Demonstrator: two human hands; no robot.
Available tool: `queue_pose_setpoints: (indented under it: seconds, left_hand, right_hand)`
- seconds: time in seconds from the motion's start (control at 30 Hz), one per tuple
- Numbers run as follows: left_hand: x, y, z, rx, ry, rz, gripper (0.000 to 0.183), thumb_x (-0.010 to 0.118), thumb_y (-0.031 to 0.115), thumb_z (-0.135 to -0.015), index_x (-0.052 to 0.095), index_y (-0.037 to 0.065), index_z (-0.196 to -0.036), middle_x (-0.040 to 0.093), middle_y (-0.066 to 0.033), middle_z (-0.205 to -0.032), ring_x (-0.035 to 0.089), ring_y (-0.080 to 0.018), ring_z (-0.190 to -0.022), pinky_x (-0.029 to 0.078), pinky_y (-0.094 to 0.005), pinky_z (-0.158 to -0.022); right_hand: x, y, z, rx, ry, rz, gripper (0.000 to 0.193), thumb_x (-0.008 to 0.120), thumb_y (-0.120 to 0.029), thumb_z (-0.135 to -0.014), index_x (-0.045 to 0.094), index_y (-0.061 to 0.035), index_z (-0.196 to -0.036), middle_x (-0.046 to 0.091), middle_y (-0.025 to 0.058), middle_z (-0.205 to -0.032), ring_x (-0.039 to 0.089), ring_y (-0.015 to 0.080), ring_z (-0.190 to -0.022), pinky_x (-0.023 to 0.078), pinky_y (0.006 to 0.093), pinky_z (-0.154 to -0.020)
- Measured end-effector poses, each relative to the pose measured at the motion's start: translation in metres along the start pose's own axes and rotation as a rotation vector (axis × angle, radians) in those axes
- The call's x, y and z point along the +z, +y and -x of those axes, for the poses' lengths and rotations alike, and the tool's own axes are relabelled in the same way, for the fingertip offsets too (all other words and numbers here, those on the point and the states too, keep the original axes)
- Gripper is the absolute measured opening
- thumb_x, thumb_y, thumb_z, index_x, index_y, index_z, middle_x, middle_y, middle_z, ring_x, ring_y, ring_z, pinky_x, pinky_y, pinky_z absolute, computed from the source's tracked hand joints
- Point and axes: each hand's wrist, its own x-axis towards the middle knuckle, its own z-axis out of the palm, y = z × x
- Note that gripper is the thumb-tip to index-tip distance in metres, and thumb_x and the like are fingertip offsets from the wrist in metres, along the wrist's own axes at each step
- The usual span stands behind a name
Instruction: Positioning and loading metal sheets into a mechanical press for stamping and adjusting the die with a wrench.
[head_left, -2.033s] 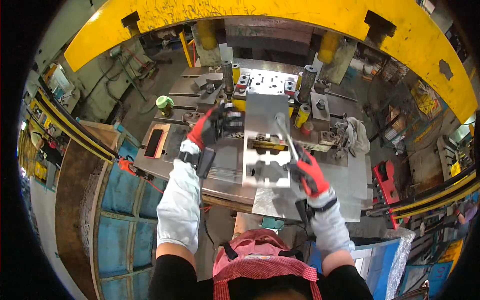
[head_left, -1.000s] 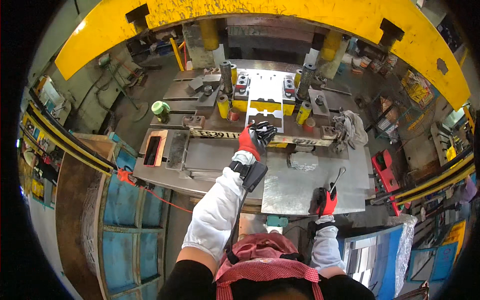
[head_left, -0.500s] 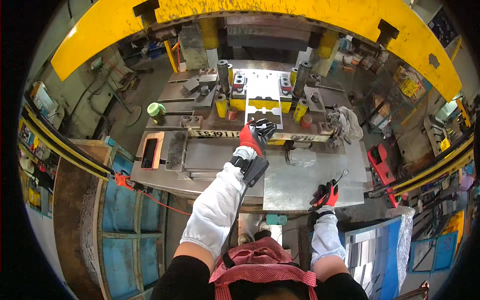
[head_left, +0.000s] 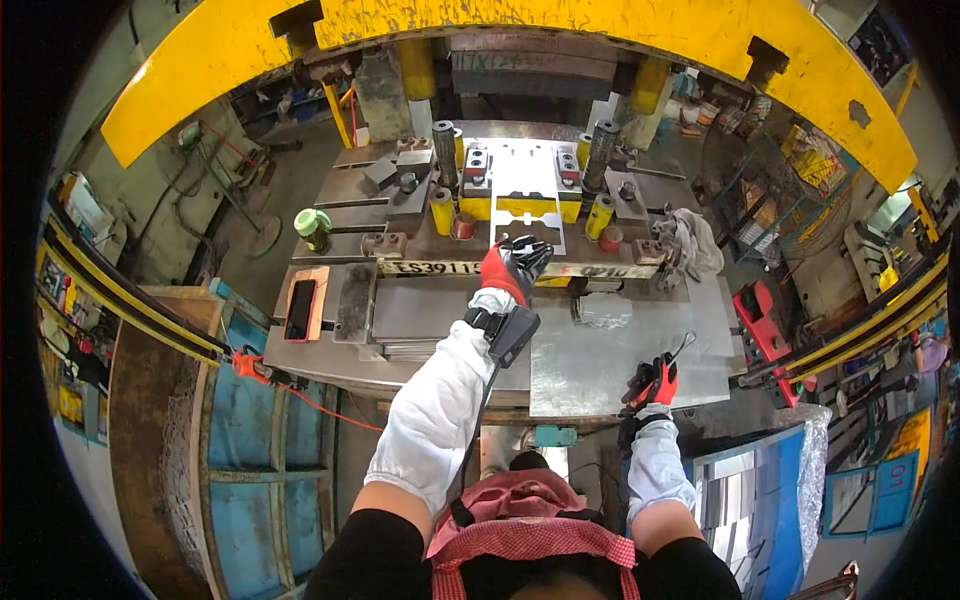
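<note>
My left hand (head_left: 515, 270), in a red and black glove, reaches to the front edge of the press die (head_left: 440, 240). Its fingers are stretched out toward the right, beside the near end of a bright sheet-metal strip (head_left: 528, 222) with cut-out shapes. Whether the fingertips touch the strip I cannot tell. The strip runs back between guide posts (head_left: 445, 150) and yellow cylinders (head_left: 599, 216). My right hand (head_left: 652, 383), gloved alike, is closed round a thin metal hook tool with a looped end (head_left: 687, 340), above a large flat metal sheet (head_left: 600, 370).
A phone (head_left: 300, 308) and a green-lidded bottle (head_left: 312, 228) lie at the left of the bench. Grey rags (head_left: 688, 245) hang at the die's right corner, with a red stand (head_left: 760, 320) beyond. A yellow press beam (head_left: 560, 18) arches overhead; a blue rack (head_left: 240, 450) stands lower left.
The view has shifted very slightly. Both hands keep nearly the same places, and the hook tool stays in my right hand.
</note>
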Motion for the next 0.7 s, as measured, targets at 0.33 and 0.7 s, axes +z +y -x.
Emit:
queue_pose_setpoints:
  seconds: [0.33,0.7]
  left_hand:
    - [0.007,-0.005,0.007,0.081,-0.007,-0.036,0.042,0.034,0.028,-0.091,0.051,-0.009,-0.103,0.056,-0.0284,-0.100,0.057,-0.0406,-0.092,0.049,-0.0475,-0.084]
    - [0.012,-0.006,0.014,0.068,0.060,-0.063,0.041,0.034,0.025,-0.092,0.046,-0.008,-0.113,0.054,-0.0237,-0.112,0.052,-0.0372,-0.105,0.043,-0.0460,-0.092]
  right_hand:
    - [-0.020,0.013,-0.019,0.003,-0.021,0.028,0.025,0.056,-0.034,-0.083,0.045,-0.0175,-0.098,0.051,0.0066,-0.061,0.049,0.0229,-0.039,0.042,0.0404,-0.027]
    - [-0.012,0.000,-0.004,-0.010,-0.020,0.012,0.038,0.054,-0.025,-0.083,0.041,-0.0147,-0.118,0.051,0.0100,-0.064,0.049,0.0242,-0.039,0.040,0.0372,-0.031]
